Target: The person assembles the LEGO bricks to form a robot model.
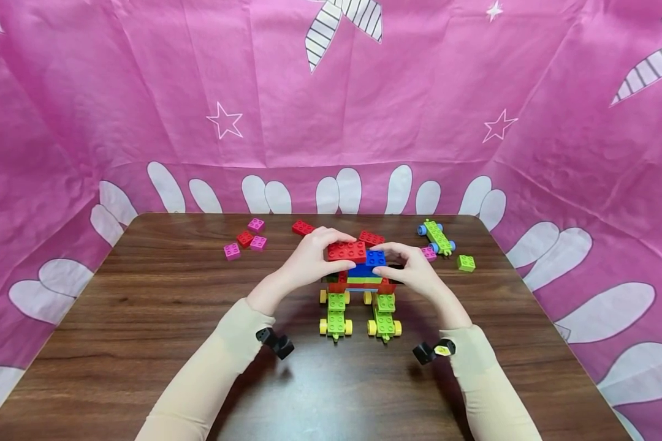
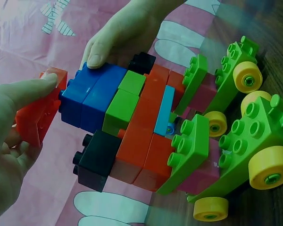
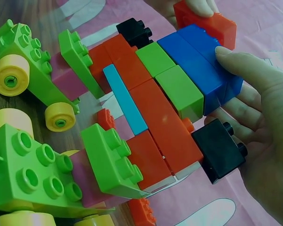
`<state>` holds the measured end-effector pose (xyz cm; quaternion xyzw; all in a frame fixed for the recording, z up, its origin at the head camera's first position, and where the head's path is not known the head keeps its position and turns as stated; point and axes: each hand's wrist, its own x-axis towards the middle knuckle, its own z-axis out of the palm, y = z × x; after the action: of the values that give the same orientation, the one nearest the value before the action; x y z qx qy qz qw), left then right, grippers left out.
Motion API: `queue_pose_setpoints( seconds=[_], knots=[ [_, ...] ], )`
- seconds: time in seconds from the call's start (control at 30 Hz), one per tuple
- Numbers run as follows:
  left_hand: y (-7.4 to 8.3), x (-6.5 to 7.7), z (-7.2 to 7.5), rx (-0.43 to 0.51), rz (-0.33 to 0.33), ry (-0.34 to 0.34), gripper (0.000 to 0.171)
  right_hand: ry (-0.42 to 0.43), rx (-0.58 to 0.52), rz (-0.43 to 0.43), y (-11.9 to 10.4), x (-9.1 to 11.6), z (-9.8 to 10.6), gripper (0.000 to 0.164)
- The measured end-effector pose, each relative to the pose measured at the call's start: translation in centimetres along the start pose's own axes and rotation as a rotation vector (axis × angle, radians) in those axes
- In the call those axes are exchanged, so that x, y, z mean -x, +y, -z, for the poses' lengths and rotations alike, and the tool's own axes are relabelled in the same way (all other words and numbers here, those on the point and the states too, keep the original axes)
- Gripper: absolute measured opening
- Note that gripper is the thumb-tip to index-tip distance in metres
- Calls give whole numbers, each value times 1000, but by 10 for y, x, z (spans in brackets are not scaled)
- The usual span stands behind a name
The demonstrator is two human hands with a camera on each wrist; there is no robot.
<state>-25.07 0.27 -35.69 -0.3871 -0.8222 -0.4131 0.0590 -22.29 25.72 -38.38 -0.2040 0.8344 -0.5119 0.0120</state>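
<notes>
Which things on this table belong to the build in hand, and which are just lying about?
In the build:
red brick pinched in the left hand
stacked assembly, its blue bricks gripped by the right hand
green bases with yellow wheels under it

Apparently just lying about:
pink bricks
loose red bricks
green base with blue wheels
small green brick

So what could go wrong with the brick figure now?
The red brick in the left hand isn't seated on the blue bricks yet, so it might go on crooked. Pressing hard might make the yellow wheels roll. And one black brick sticks out close to the right hand, so a bump could loosen it.
</notes>
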Motion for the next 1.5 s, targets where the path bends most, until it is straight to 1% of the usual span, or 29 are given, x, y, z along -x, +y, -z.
queue_pose_setpoints(
  seconds=[0.47,0.9,1.13,1.4,1.5],
  knots=[
    [2,-3,-3,-34,24,-23,41,0,-7,9,1,1,0,36],
    [4,-6,-1,-64,42,-53,42,8,2,-8,0,2,-1,36],
    [6,-8,2,-66,57,-86,42,6,0,-11,2,1,-2,36],
    [6,-12,3,-80,37,-104,41,14,9,-10,2,1,-1,36],
    [8,-13,4,-87,43,-114,41,12,13,-16,2,0,-1,37]
  ],
)
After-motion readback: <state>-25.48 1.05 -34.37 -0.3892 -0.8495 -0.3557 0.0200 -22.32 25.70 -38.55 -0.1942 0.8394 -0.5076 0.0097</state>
